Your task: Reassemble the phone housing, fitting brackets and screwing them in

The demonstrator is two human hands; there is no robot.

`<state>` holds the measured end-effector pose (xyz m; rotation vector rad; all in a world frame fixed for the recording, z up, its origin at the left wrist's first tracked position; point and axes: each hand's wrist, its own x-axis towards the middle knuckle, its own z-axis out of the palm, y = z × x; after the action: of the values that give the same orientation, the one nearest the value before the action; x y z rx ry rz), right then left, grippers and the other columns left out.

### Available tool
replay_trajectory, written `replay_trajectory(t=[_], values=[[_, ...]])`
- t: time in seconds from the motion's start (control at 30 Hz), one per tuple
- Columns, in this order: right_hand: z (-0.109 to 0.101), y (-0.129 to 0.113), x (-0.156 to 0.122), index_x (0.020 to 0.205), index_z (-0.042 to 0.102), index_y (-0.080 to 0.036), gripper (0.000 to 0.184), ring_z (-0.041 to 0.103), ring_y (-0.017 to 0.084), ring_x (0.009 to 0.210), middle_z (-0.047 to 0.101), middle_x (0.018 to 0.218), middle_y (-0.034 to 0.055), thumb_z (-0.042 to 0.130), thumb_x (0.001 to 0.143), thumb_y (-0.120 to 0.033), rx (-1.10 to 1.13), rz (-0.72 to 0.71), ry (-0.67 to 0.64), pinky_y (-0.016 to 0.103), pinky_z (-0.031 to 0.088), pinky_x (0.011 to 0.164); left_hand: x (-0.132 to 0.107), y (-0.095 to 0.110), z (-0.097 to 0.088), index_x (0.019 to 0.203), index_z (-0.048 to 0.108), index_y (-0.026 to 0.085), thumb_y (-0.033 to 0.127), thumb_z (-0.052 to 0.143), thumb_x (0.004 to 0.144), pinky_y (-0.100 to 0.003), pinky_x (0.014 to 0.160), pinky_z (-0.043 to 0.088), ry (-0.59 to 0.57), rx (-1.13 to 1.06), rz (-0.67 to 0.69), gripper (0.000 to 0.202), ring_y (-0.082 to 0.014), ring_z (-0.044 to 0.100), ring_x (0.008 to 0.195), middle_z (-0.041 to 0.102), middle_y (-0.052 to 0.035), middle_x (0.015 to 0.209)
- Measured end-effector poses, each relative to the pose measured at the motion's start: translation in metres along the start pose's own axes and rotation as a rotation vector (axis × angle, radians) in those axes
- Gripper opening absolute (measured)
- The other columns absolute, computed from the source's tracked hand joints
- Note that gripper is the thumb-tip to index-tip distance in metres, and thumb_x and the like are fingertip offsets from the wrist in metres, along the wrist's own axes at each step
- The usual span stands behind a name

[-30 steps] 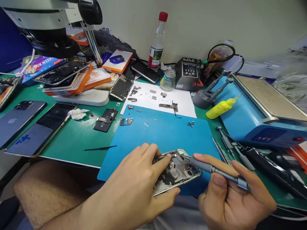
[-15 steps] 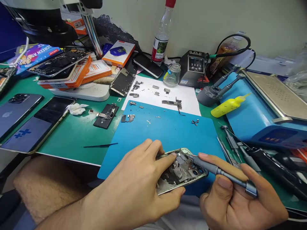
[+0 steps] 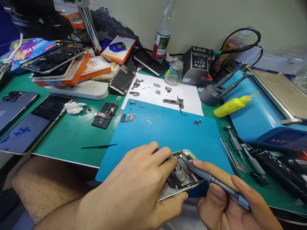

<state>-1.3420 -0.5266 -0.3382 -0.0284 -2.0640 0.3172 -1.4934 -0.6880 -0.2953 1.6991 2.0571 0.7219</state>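
You have two hands (image 3: 141, 177), one phone frame (image 3: 181, 177), one held screwdriver (image 3: 203, 173), one blue mat (image 3: 153, 132), one paper sheet (image 3: 149, 95), one jar (image 3: 174, 74), one yellow bottle (image 3: 229, 106).

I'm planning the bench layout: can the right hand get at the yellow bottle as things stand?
Probably not straightaway: the right hand holds a grey screwdriver. Otherwise the way looks free, with nothing covering the yellow bottle.

We hold an opened, pale-rimmed phone housing (image 3: 185, 172) tilted over the blue mat's (image 3: 168, 134) near edge, its insides exposed. Our slim grey screwdriver (image 3: 212, 179) slants above the mat's near right side, tip down.
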Motion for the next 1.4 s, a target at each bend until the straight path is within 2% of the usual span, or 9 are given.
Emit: replay_trajectory(t=[0.13, 0.27, 0.5, 0.7, 0.93, 1.0, 1.1, 1.2, 1.4], values=[[-0.001, 0.000, -0.007, 0.152, 0.057, -0.003, 0.066, 0.083, 0.022, 0.090, 0.083, 0.103, 0.0137, 0.062, 0.089, 0.014, 0.004, 0.000, 0.006, 0.028, 0.071, 0.078, 0.003, 0.000, 0.000, 0.134, 0.071, 0.021, 0.049, 0.061, 0.104, -0.048, 0.082, 0.055, 0.004, -0.005, 0.009, 0.042, -0.0278, 0.060, 0.096, 0.071, -0.0041, 0.112], [-0.002, 0.000, -0.010, 0.151, 0.058, -0.003, 0.065, 0.083, 0.020, 0.090, 0.083, 0.102, 0.0127, 0.062, 0.089, 0.014, -0.009, 0.007, -0.009, 0.027, 0.070, 0.080, 0.002, 0.001, -0.001, 0.131, 0.072, 0.022, 0.049, 0.063, 0.103, -0.047, 0.080, 0.054, 0.004, -0.022, -0.002, 0.040, -0.0269, 0.058, 0.094, 0.069, -0.0023, 0.107], [-0.002, 0.003, -0.016, 0.153, 0.058, -0.011, 0.070, 0.082, 0.020, 0.099, 0.083, 0.114, 0.0105, 0.064, 0.089, 0.015, -0.001, -0.004, -0.024, 0.031, 0.071, 0.081, 0.002, 0.000, 0.000, 0.131, 0.073, 0.022, 0.050, 0.062, 0.103, -0.048, 0.082, 0.053, 0.013, -0.023, 0.000, 0.041, -0.0268, 0.059, 0.095, 0.070, -0.0029, 0.109], [-0.001, 0.002, -0.020, 0.154, 0.057, -0.011, 0.072, 0.080, 0.019, 0.106, 0.081, 0.121, 0.0112, 0.063, 0.088, 0.017, 0.051, 0.017, -0.035, 0.032, 0.070, 0.088, 0.002, 0.001, -0.001, 0.130, 0.073, 0.023, 0.050, 0.063, 0.103, -0.046, 0.080, 0.052, 0.011, -0.033, -0.004, 0.040, -0.0263, 0.058, 0.093, 0.070, -0.0027, 0.107], [-0.002, 0.001, -0.015, 0.156, 0.055, -0.011, 0.075, 0.081, 0.021, 0.101, 0.082, 0.116, 0.0119, 0.067, 0.087, 0.014, -0.002, -0.005, -0.084, 0.031, 0.071, 0.083, 0.001, 0.000, 0.000, 0.131, 0.073, 0.022, 0.049, 0.063, 0.102, -0.047, 0.083, 0.052, 0.034, -0.042, -0.011, 0.040, -0.0259, 0.059, 0.095, 0.071, -0.0026, 0.110], [-0.003, 0.002, -0.015, 0.158, 0.052, -0.010, 0.075, 0.081, 0.023, 0.104, 0.080, 0.120, 0.0144, 0.068, 0.088, 0.011, -0.008, -0.033, -0.101, 0.034, 0.071, 0.082, 0.001, 0.000, 0.001, 0.130, 0.074, 0.023, 0.049, 0.063, 0.102, -0.046, 0.083, 0.052, 0.040, -0.048, -0.007, 0.040, -0.0258, 0.059, 0.095, 0.071, -0.0024, 0.109], [-0.004, 0.004, -0.017, 0.161, 0.048, -0.009, 0.068, 0.078, 0.030, 0.115, 0.075, 0.133, 0.0197, 0.061, 0.095, 0.004, 0.005, -0.074, -0.089, 0.044, 0.072, 0.083, 0.000, -0.001, 0.000, 0.129, 0.075, 0.023, 0.050, 0.065, 0.101, -0.045, 0.081, 0.051, 0.057, -0.061, -0.013, 0.040, -0.0253, 0.060, 0.093, 0.072, -0.0023, 0.108], [-0.003, 0.006, -0.017, 0.158, 0.053, -0.012, 0.067, 0.078, 0.030, 0.113, 0.077, 0.126, 0.0162, 0.061, 0.094, 0.006, -0.017, -0.097, -0.035, 0.050, 0.071, 0.085, 0.001, -0.001, -0.001, 0.126, 0.076, 0.024, 0.050, 0.066, 0.101, -0.044, 0.080, 0.050, 0.067, -0.074, -0.022, 0.038, -0.0244, 0.060, 0.092, 0.072, -0.0014, 0.106], [-0.003, 0.007, -0.013, 0.160, 0.051, -0.017, 0.074, 0.079, 0.028, 0.108, 0.078, 0.125, 0.0133, 0.062, 0.092, 0.008, -0.029, -0.095, -0.042, 0.049, 0.071, 0.086, 0.003, -0.002, -0.004, 0.118, 0.076, 0.025, 0.052, 0.066, 0.101, -0.043, 0.082, 0.049, 0.046, -0.110, -0.040, 0.033, -0.0248, 0.062, 0.096, 0.072, -0.0010, 0.105]])
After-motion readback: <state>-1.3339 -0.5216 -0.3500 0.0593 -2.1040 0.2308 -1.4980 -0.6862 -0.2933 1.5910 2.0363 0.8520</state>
